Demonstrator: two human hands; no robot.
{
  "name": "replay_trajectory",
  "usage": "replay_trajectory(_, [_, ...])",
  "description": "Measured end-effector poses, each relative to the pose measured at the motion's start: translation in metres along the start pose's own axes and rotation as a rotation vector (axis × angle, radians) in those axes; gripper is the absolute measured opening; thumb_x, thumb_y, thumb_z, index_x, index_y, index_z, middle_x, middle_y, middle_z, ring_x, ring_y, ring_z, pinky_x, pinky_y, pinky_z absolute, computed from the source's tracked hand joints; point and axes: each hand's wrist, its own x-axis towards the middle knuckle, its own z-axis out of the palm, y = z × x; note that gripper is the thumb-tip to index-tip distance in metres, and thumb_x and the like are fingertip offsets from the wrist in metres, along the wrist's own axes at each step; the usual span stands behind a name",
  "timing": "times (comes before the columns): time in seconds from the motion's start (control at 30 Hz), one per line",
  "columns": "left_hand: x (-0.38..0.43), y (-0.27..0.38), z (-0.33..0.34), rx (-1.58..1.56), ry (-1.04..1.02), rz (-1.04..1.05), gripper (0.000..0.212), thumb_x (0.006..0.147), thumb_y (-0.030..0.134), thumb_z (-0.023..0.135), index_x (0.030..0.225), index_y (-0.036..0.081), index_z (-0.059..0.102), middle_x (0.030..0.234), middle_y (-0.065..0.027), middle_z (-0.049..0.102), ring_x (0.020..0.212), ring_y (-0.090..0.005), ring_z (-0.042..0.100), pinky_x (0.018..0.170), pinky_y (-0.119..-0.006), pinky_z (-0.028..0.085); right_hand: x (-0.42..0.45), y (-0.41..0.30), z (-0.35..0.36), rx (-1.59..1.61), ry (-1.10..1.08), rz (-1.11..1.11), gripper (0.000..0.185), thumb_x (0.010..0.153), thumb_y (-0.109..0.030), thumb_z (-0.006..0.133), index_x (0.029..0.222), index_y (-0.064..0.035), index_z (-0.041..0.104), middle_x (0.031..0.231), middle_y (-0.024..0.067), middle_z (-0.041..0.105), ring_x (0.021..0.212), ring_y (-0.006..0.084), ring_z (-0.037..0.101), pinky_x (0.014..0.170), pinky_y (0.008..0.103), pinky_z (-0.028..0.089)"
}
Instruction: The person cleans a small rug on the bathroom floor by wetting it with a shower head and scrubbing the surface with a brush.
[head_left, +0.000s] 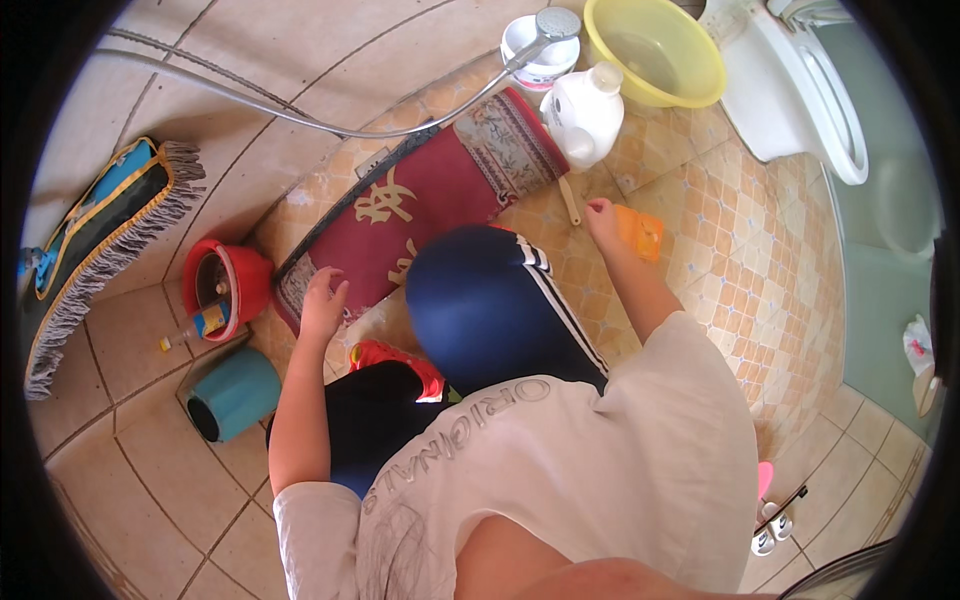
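Note:
A dark red floor mat (450, 180) with a patterned border and large yellow characters lies on the tiled floor before me. My left hand (324, 304) is over the mat's near left end, fingers spread and slightly bent, holding nothing. To the right of the mat, my right hand (600, 220) is near an orange plastic item (641, 232) on the floor; its fingers are curled, and I cannot tell whether they hold anything. A thin wooden-looking handle (571, 201) lies just left of that hand, partly under the mat's edge or the white jug (585, 112).
A shower head (558, 24) rests on a white tub (529, 71), beside a yellow basin (694, 86). The toilet (780, 97) stands at the upper right. On the left are a red bucket (259, 281), a teal bin (244, 390) and a fringed mop (112, 247).

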Motion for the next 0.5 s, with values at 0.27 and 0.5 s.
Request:
replay_trajectory(0.27, [-0.008, -0.01, -0.001, 0.02, 0.044, -0.025, 0.024, 0.071, 0.013, 0.054, 0.09, 0.0, 0.051, 0.093, -0.0157, 0.051, 0.089, -0.0285, 0.048, 0.077, -0.033, 0.038, 0.046, -0.052, -0.004, 0.122, 0.213, -0.235, 0.037, 0.06, -0.017, 0.063, 0.088, 0.0018, 0.048, 0.084, 0.0139, 0.054, 0.079, 0.023, 0.052, 0.068, 0.0302, 0.041])
replay_trajectory(0.5, [-0.007, 0.01, -0.012, -0.084, 0.049, -0.054, 0.024, 0.071, 0.011, 0.054, 0.092, 0.0, 0.05, 0.09, -0.0151, 0.052, 0.083, -0.0249, 0.051, 0.07, -0.032, 0.041, 0.087, -0.082, 0.008, 0.122, 0.222, -0.049, 0.042, 0.058, -0.013, 0.065, 0.093, 0.0031, 0.047, 0.085, 0.0132, 0.054, 0.082, 0.0217, 0.052, 0.071, 0.0306, 0.041])
